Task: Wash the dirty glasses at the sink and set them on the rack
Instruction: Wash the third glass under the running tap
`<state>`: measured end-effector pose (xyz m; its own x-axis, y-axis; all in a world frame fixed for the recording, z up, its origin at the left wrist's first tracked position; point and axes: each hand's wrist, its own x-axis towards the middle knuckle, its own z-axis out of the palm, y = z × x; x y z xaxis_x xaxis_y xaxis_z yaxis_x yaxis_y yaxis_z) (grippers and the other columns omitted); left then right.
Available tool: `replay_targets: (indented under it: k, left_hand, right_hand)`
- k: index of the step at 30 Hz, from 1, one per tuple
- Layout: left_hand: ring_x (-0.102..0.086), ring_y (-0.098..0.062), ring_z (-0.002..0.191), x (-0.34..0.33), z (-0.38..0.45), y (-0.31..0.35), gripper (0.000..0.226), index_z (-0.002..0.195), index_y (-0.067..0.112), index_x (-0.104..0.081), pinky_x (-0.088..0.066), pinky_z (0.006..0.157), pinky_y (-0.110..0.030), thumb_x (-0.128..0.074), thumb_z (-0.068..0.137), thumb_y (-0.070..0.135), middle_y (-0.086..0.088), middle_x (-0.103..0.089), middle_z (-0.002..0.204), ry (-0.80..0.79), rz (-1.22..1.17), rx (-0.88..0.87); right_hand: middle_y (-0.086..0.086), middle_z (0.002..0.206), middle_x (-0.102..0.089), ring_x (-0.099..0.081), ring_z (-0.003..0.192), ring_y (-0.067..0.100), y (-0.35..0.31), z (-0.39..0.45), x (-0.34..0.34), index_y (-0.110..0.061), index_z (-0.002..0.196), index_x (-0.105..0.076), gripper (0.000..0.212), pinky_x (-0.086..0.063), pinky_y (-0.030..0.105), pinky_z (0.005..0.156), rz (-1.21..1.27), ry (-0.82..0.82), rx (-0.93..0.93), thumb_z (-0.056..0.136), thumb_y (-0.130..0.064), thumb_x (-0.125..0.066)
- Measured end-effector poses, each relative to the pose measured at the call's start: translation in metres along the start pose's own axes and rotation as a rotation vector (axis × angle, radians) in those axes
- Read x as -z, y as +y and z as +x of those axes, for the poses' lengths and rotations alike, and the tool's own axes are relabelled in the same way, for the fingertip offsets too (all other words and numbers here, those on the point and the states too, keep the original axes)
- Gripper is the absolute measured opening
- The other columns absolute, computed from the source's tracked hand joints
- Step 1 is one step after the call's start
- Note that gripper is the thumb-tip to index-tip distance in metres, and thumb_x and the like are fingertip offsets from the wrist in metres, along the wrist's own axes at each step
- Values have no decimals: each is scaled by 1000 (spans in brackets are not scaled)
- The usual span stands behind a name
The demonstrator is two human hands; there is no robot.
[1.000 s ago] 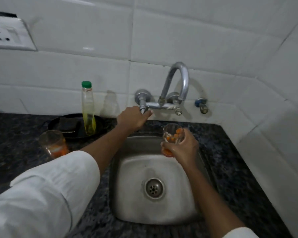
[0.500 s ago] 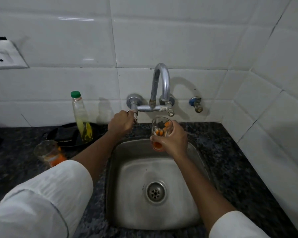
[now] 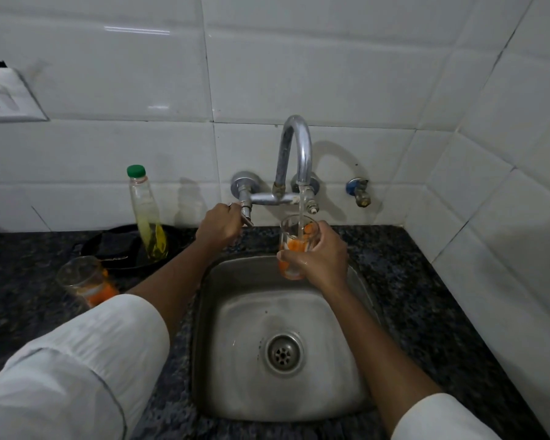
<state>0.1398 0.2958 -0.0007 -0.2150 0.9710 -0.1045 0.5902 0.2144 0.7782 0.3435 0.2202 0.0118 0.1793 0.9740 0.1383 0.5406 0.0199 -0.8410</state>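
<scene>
My right hand (image 3: 323, 254) grips a clear glass with orange print (image 3: 294, 241), held upright under the curved steel spout (image 3: 294, 147) above the sink (image 3: 359, 281). A thin stream of water falls from the spout into the glass. My left hand (image 3: 218, 225) is closed on the left tap handle (image 3: 245, 214). A second glass with orange marks (image 3: 83, 281) stands on the dark counter to the left, partly behind my left sleeve. No rack is in view.
A bottle of yellow liquid with a green cap (image 3: 146, 214) stands on a black tray (image 3: 115, 246) holding a dark sponge. A blue-capped side tap (image 3: 358, 190) sticks out of the tiled wall. A wall socket (image 3: 4, 96) is at the far left. The drain (image 3: 283, 354) is open.
Water now runs from the spout into the glass; earlier none was flowing. My right hand has brought the glass under the spout, and my left hand stays on the tap handle.
</scene>
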Motion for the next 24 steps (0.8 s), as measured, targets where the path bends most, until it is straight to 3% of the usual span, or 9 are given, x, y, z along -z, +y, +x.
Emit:
replay_targets:
  k: [4,8,11,13,15,19,21,23,24]
  left_hand:
    - [-65,-44,104,0,1,-3,67,108,2,-65,-53,92,-57,-26,88,53,-21,-70,110,5,-20,10]
    - [-65,-40,101,-2,-14,4,66,108,5,-65,-53,92,-54,-27,93,57,-20,-69,109,33,-77,49]
    - [-60,-30,104,-28,-49,4,48,118,16,-57,-51,87,-48,-38,99,56,-15,-63,119,20,-456,200]
    - [-59,-30,114,-55,-80,-3,56,129,17,-56,-51,82,-46,-40,97,60,-12,-62,126,-219,-785,394]
    - [-61,-31,116,-81,-100,-7,61,127,15,-64,-53,85,-48,-42,94,62,-15,-67,126,-447,-1094,456]
    - [-69,-30,99,-103,-105,3,56,116,2,-66,-51,94,-44,-40,100,50,-21,-72,110,-442,-1580,519]
    - [-70,-28,93,-103,-97,1,58,120,-2,-61,-53,92,-39,-43,100,49,-23,-71,111,-407,-1616,574]
    - [-67,-26,95,-100,-88,-4,62,129,-3,-54,-55,87,-35,-48,97,51,-24,-65,121,-422,-1592,621]
    - [-64,-25,98,-99,-85,-6,63,130,-2,-52,-55,84,-33,-50,96,51,-24,-62,124,-437,-1564,632]
  right_hand:
    - [-9,93,-67,-64,86,15,-1,-2,-1,-28,96,-59,63,-56,41,80,0,-13,-8,40,-48,-82]
    - [-9,96,-67,-64,89,15,-1,-4,0,-28,100,-61,64,-55,38,81,0,-11,0,43,-43,-86]
    - [-7,95,-66,-63,88,15,-2,-5,-2,-24,97,-60,61,-53,34,77,4,-10,-6,46,-40,-88]
    - [-6,94,-65,-61,83,12,-3,-7,-5,-21,96,-59,60,-48,27,68,30,4,-24,48,-38,-90]
    - [-6,94,-64,-58,79,6,-3,-10,-10,-20,99,-57,61,-41,20,61,65,7,-66,51,-37,-90]
    - [-6,100,-58,-58,87,8,5,-12,-11,-22,104,-50,62,-40,20,63,-9,-104,-61,60,-42,-88]
    - [-4,112,-53,-53,101,12,11,-11,4,-20,113,-48,65,-41,24,72,-196,-85,119,65,-44,-84]
    - [-2,115,-50,-47,104,12,14,-8,22,-17,118,-49,57,-39,24,76,-384,-29,475,74,-41,-77]
    - [-2,114,-52,-48,103,12,12,-8,29,-19,117,-49,50,-38,24,75,-459,-116,597,78,-40,-73]
